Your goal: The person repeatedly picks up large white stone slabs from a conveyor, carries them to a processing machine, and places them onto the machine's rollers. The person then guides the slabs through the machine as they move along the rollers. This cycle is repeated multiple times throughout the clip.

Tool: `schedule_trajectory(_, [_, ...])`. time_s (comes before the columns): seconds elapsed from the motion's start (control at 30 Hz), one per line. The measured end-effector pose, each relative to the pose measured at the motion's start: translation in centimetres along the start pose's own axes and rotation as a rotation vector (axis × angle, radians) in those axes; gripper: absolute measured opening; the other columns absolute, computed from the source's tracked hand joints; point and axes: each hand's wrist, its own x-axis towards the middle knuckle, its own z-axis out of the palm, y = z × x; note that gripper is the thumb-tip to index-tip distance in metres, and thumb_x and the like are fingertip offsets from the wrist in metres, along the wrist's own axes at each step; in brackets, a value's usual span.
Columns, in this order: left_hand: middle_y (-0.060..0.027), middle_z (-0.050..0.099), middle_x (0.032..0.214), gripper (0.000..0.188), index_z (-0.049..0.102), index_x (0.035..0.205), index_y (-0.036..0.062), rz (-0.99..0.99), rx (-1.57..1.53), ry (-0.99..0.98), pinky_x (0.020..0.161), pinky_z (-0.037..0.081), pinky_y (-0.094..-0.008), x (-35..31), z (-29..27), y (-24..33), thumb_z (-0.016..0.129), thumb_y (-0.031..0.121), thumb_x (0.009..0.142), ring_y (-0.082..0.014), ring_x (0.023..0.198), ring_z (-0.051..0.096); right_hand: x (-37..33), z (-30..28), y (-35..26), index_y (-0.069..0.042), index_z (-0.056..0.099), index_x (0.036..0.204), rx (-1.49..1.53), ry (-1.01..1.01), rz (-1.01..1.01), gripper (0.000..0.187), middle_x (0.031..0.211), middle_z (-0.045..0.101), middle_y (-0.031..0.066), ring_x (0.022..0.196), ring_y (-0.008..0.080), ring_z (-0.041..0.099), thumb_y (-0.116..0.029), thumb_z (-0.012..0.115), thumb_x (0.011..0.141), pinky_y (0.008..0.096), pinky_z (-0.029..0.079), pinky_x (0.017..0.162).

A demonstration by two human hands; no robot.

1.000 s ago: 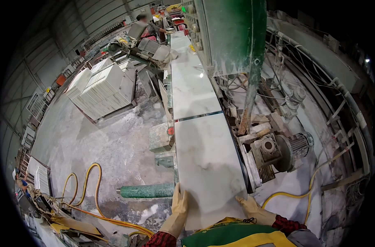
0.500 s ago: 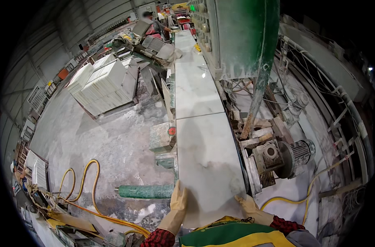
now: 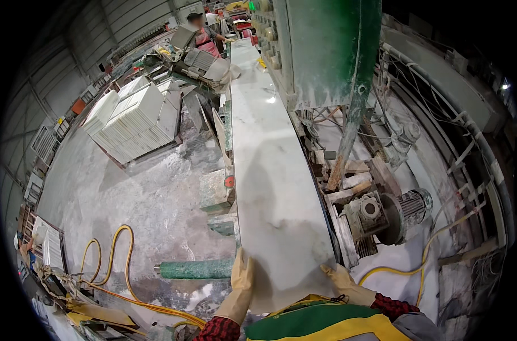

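A long white stone slab (image 3: pixel 281 221) with grey veining lies flat on a narrow conveyor line and stretches away in front of me. My left hand (image 3: pixel 241 281), in a pale rubber glove, grips its near left edge, fingers pointing forward along the side. At the near right edge my right hand (image 3: pixel 346 285), gloved alike, holds the slab with its fingertips over the border. The undersides of both hands are hidden. A green roller (image 3: pixel 196 269) sticks out to the left beside my left hand.
A motor (image 3: pixel 409 213) with a gearbox stands right of the line, below a tall green machine housing (image 3: pixel 332 57). Stacked white slabs (image 3: pixel 136 119) sit on the floor at left. Yellow hoses (image 3: pixel 122 256) lie nearby. Another person (image 3: pixel 204 37) stands at the far end.
A dark seam that crossed the stone surface ahead of me no longer shows. My view has shifted slightly; both hands stay at the slab's edges.
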Motion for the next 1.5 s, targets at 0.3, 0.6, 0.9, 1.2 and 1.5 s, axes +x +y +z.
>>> schedule_trajectory(0.3, [-0.0270,0.050,0.161,0.074,0.041,0.163,0.0000,0.021,-0.064,0.015,0.127,0.035,-0.0426,1.0,0.3,0.2,0.060,0.041,0.105,-0.0381,0.151,0.048,4.1,-5.1,10.0,-0.022,0.036,0.168,-0.369,-0.185,0.197,0.052,0.153,0.056,0.0086,0.117,0.0266,0.064,-0.031,0.030,0.117,0.0434,0.055,0.095])
schedule_trajectory(0.6, [-0.0281,0.053,0.158,0.072,0.044,0.161,-0.0010,-0.012,-0.078,0.069,0.124,0.038,-0.0448,2.3,2.3,0.5,0.066,0.033,0.101,-0.0408,0.148,0.050,3.7,-6.2,6.8,-0.010,0.065,0.117,-0.036,-0.157,0.295,0.059,0.078,0.046,-0.0037,0.065,0.0102,0.048,-0.067,0.064,0.101,0.0322,0.037,0.049])
schedule_trajectory(0.9, [-0.0286,0.048,0.161,0.067,0.043,0.161,-0.0024,0.132,-0.105,0.156,0.127,0.036,-0.0456,5.5,3.9,-5.8,0.067,0.022,0.103,-0.0413,0.150,0.048,-1.2,-5.8,-3.1,-0.003,0.073,0.111,-0.672,0.147,-0.270,0.047,0.084,0.074,0.0178,0.082,0.0328,0.074,-0.046,0.073,0.094,0.0466,0.053,0.074])
schedule_trajectory(1.2, [-0.0213,0.056,0.149,0.070,0.047,0.156,-0.0018,0.130,-0.326,0.087,0.112,0.046,-0.0427,3.1,1.3,-3.0,0.061,0.049,0.109,-0.0325,0.136,0.055,0.4,4.9,-3.7,-0.009,0.069,0.122,-0.670,-0.017,-0.905,0.033,0.115,0.070,0.0216,0.109,0.0408,0.065,-0.034,0.059,0.104,0.0496,0.052,0.094])
schedule_trajectory(1.5, [-0.0179,0.062,0.136,0.068,0.053,0.149,-0.0020,0.112,-0.496,0.067,0.100,0.053,-0.0431,1.0,-1.9,-5.4,0.064,0.051,0.108,-0.0310,0.121,0.061,1.1,7.2,-2.1,-0.010,0.068,0.125,-0.710,-0.083,-0.964,0.031,0.123,0.068,0.0203,0.117,0.0385,0.063,-0.032,0.056,0.106,0.0473,0.051,0.099])
